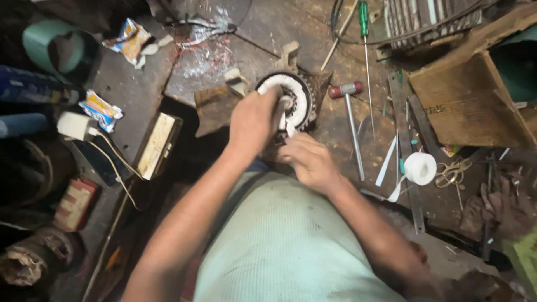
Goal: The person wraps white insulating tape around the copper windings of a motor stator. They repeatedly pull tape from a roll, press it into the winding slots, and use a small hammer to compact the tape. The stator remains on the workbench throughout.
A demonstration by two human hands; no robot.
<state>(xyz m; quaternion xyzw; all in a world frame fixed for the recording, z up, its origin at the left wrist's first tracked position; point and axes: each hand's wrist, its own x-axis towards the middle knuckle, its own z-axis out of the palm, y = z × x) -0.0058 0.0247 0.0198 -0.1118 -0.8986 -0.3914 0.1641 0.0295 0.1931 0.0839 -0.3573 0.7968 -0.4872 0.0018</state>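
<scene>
A round motor stator (295,96) with a white-wrapped ring and dark metal core stands on the grimy floor in front of me. My left hand (253,122) is closed over its near left edge, holding it. My right hand (309,161) sits just below it, fingers pinched on a strip of white tape (290,129) that runs up to the stator. The lower part of the stator is hidden behind both hands.
A red-headed hammer (348,114) and a green-handled screwdriver (364,33) lie to the right. A white tape roll (420,168), scissors (452,172) and a wooden box (469,103) sit farther right. Left lie a white charger (76,126), wrappers and a pale block (157,145).
</scene>
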